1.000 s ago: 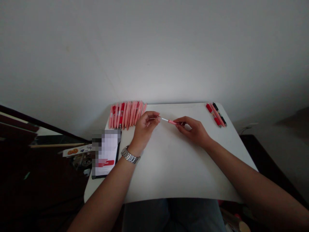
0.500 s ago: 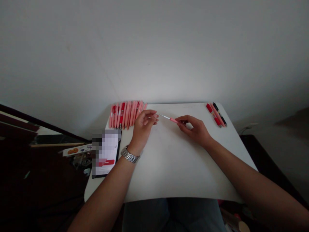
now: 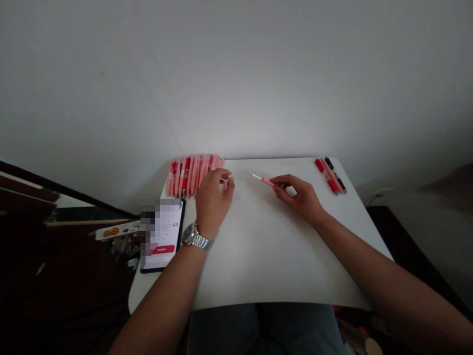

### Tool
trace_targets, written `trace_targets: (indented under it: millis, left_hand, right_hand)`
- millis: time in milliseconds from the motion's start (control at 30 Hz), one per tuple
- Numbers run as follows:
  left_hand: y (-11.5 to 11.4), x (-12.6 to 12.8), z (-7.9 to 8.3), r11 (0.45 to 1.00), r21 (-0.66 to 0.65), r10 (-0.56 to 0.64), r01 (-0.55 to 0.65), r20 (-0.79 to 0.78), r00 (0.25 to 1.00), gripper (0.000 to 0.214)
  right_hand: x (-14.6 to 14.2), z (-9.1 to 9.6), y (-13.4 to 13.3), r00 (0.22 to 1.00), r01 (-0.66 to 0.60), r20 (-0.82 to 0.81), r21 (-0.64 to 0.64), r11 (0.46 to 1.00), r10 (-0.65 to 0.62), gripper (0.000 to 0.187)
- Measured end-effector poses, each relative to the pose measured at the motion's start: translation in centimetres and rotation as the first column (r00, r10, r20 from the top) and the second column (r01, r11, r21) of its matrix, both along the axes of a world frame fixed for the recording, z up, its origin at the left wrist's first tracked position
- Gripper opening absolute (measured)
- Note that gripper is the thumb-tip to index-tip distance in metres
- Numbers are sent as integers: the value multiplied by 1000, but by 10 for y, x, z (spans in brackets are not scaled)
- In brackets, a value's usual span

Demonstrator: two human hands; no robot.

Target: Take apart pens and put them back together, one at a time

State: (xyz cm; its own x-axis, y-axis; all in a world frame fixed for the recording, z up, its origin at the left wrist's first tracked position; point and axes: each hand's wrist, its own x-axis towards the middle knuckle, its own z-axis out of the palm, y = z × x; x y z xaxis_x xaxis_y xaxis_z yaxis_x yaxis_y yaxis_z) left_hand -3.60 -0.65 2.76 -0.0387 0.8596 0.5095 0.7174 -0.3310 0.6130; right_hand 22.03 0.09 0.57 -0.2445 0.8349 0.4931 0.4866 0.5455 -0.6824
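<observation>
Over the middle of the table, my right hand (image 3: 297, 195) pinches the pink barrel of a pen (image 3: 266, 181) between thumb and fingers. The pen's thin white refill sticks out bare and points left toward my other hand. My left hand (image 3: 215, 202), with a metal watch on its wrist, hovers apart from the pen. Its fingers are curled with a gap between thumb and forefinger, and I make out nothing held there. Just behind it lies a row of pink and red pens (image 3: 184, 175), partly hidden by that hand.
A phone (image 3: 162, 264) with a lit screen lies at the left edge of the white table (image 3: 273, 266). Several pens in red, pink and black (image 3: 330, 176) lie together at the back right. A wall (image 3: 236, 98) rises behind the table.
My left hand has drawn back leftward from the refill tip and turned, showing more of its back. My right hand stays nearly in place, still holding the pen.
</observation>
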Motion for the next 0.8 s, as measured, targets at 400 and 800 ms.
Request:
trace_targets:
  millis: [400,800]
  left_hand:
    - [-11,-1,10,975,-75,144,-209,-501,853,17]
    - [-11,-1,8,968,-128,124,-218,-510,851,17]
  right_hand:
    - [-2,0,-1,1000,-2,19,-10,1000,2,19]
    - [-3,2,-2,999,-12,30,-42,999,13,19]
